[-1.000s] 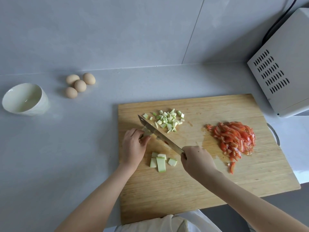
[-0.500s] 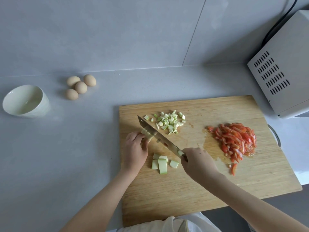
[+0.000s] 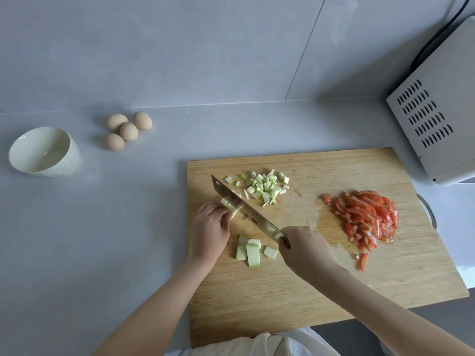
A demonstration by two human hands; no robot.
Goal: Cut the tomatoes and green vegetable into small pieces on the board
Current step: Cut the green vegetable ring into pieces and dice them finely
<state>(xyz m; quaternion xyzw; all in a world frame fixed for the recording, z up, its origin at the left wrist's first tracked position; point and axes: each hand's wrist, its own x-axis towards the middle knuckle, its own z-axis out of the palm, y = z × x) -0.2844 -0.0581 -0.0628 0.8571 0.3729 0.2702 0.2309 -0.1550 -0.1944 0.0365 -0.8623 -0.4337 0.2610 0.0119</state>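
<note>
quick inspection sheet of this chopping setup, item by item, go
surface: grey countertop; wooden cutting board, wet beside the tomato
job's things: tomato pieces piled right; diced green pieces at top; larger green strips uncut, nearest the person
clutter: four eggs and white bowl, left of the board
hands: left hand pinches a green piece at the knife blade; right hand grips its handle
cables: black cable behind the appliance
surroundings: white vented appliance at right; grey wall
</note>
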